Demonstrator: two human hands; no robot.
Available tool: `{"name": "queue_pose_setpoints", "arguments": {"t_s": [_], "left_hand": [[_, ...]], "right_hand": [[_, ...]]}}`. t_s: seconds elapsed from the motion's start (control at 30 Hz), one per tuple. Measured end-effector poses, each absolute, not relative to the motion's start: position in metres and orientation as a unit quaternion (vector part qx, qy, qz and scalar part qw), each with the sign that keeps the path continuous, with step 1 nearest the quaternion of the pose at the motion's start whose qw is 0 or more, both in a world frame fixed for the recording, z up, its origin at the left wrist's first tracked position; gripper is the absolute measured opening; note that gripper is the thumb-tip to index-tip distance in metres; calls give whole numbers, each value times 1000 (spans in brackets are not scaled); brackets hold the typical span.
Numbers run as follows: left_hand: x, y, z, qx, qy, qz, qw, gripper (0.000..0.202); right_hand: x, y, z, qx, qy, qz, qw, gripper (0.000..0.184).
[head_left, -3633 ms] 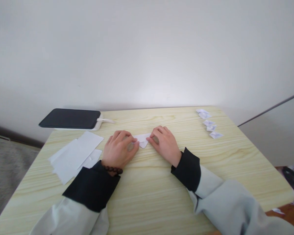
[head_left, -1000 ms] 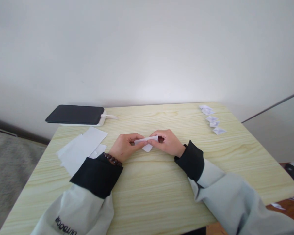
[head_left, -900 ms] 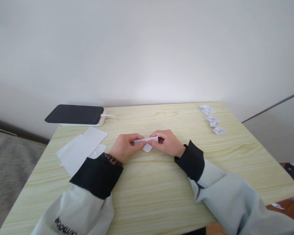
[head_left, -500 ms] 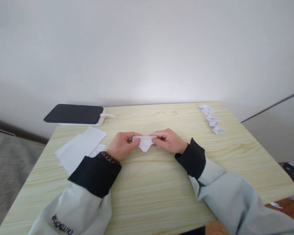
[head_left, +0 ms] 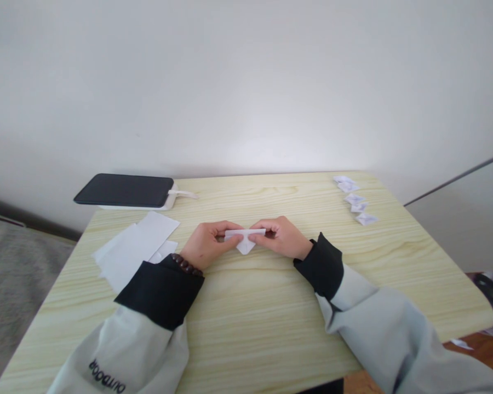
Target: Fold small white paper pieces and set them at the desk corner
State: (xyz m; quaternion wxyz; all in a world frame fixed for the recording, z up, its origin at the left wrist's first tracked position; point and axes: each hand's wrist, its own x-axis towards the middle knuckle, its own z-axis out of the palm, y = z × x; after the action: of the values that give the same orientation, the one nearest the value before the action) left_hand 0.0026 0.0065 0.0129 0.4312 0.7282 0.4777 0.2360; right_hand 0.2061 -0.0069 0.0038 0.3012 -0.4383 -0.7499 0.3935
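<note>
A small folded piece of white paper (head_left: 245, 247) is held between my two hands, its straight edge at the top and its point toward me. My left hand (head_left: 208, 241) pinches its left part, with the thumb on the front face and the fingers behind. On the other side my right hand (head_left: 282, 237) grips it the same way, thumb near the middle. The two thumb tips lie close together on the paper. Fingers behind the paper are partly hidden.
Loose white paper sheets (head_left: 133, 249) lie left of my left hand. Behind them sits a white device with a black top (head_left: 125, 190) and a short white cable (head_left: 184, 193). Several small folded paper pieces (head_left: 358, 208) line the wooden table's (head_left: 271, 323) right side, and a wall rises behind.
Both thumbs have slid inward along the folded paper and now nearly meet at its middle. The paper has shifted very slightly to the right.
</note>
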Motion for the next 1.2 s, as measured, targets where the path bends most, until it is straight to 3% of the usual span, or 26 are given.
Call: {"name": "queue_pose_setpoints", "arguments": {"t_s": [0.13, 0.37, 0.73, 1.0, 1.2], "left_hand": [[4, 5, 15, 721, 486, 236, 433, 34], [1, 6, 17, 725, 455, 246, 455, 33], [7, 3, 17, 726, 504, 235, 404, 32], [-6, 11, 11, 733, 410, 239, 487, 35], [-11, 12, 7, 720, 379, 249, 526, 35]], "right_hand": [[204, -7, 5, -454, -753, 376, 292, 21], [210, -4, 0, -431, -735, 447, 272, 29], [201, -9, 2, -469, -750, 351, 305, 19], [212, -3, -2, -406, -699, 507, 298, 27], [217, -1, -2, -382, -689, 540, 295, 28]]}}
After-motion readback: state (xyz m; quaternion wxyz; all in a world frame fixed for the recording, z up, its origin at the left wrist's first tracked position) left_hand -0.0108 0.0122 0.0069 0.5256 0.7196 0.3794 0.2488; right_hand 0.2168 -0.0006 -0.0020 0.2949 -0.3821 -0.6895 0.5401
